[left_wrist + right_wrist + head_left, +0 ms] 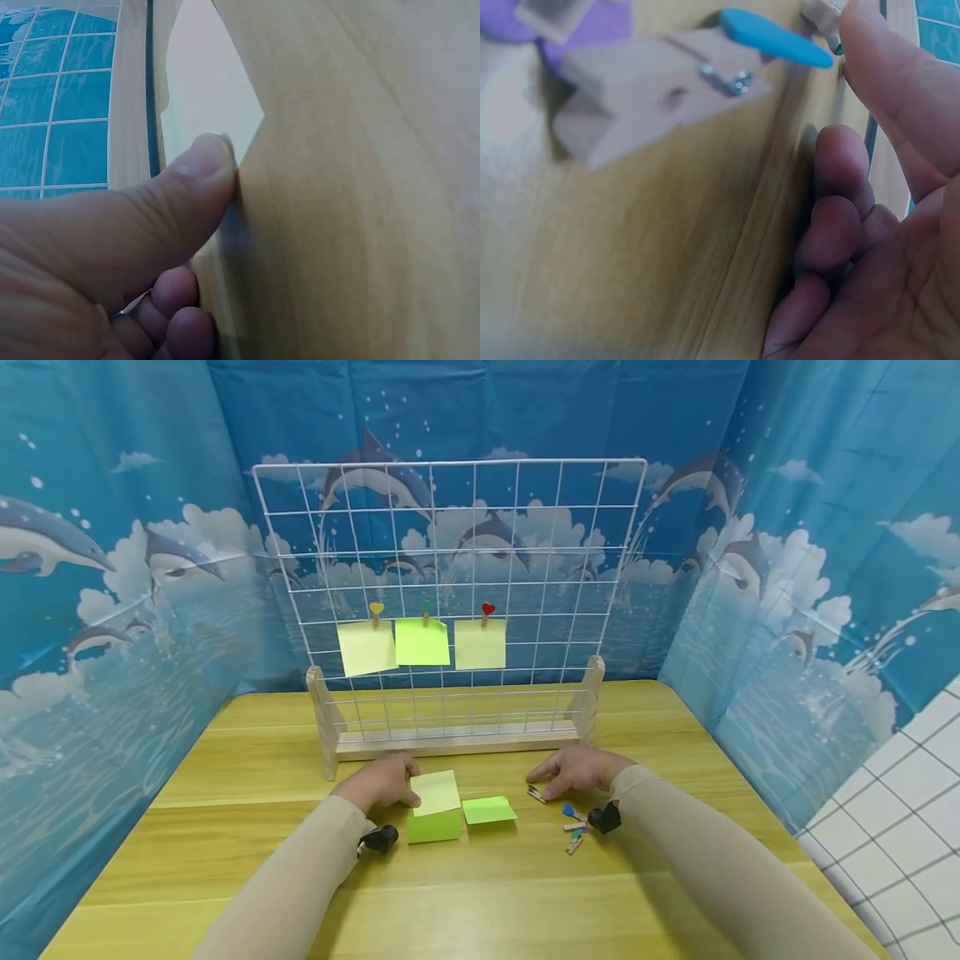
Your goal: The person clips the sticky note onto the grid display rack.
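A sticky note pad (435,794), pale yellow on top and green at the front, lies on the table. My left hand (384,782) grips its left side; in the left wrist view the thumb (199,169) is at a corner of the pale paper (210,82) and the other fingers curl below. My right hand (577,770) rests low at the table, thumb and index finger on either side of a small wooden clothespin (536,793). In the right wrist view the thumb tip is right at that clothespin (823,16), the lower fingers loosely bent.
A white wire grid (517,560) on a wooden stand (457,744) carries three notes (480,644) hung by heart-topped clothespins. A loose green note (489,810) lies right of the pad. Several clothespins (574,827), one with a blue heart (776,39), lie near my right wrist.
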A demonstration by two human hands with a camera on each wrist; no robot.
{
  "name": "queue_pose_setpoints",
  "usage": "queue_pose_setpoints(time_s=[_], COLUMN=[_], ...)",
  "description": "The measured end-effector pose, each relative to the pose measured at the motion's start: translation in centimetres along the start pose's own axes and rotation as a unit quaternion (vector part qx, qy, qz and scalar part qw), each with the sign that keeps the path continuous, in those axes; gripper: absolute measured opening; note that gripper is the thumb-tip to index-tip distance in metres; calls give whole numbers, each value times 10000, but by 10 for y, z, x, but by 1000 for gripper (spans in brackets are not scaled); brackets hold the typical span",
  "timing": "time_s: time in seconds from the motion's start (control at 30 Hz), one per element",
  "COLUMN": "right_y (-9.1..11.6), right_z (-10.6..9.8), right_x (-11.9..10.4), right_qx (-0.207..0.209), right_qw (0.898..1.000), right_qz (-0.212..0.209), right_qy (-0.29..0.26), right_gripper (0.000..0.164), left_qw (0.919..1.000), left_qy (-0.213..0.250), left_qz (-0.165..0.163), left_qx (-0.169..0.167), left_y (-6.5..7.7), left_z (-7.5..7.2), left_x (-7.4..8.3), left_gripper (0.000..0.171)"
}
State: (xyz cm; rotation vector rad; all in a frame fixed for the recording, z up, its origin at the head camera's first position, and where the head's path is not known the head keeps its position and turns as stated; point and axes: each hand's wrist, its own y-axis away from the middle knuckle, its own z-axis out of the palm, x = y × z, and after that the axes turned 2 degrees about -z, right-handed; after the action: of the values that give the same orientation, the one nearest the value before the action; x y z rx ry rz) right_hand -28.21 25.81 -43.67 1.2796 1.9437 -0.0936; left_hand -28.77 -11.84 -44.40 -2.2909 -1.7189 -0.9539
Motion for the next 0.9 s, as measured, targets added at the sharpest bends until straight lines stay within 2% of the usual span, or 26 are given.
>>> queue_pose_setpoints(time_s=[0.47,0.77,0.9], right_y=[-2,-2,0], right_z=[3,2,2], right_x=[1,3,2], right_qx=[76,51,65], right_qw=[9999,9997,9999], right_qz=[80,66,11], right_qy=[-62,-242,-146], right_gripper=[41,43,43], left_qw=[9997,9983,9973], left_qy=[40,-316,-425], left_qz=[209,368,405], left_qx=[104,313,432], left_y=[4,2,0], left_z=[0,4,7], left_x=[2,3,2], left_gripper=[29,18,13])
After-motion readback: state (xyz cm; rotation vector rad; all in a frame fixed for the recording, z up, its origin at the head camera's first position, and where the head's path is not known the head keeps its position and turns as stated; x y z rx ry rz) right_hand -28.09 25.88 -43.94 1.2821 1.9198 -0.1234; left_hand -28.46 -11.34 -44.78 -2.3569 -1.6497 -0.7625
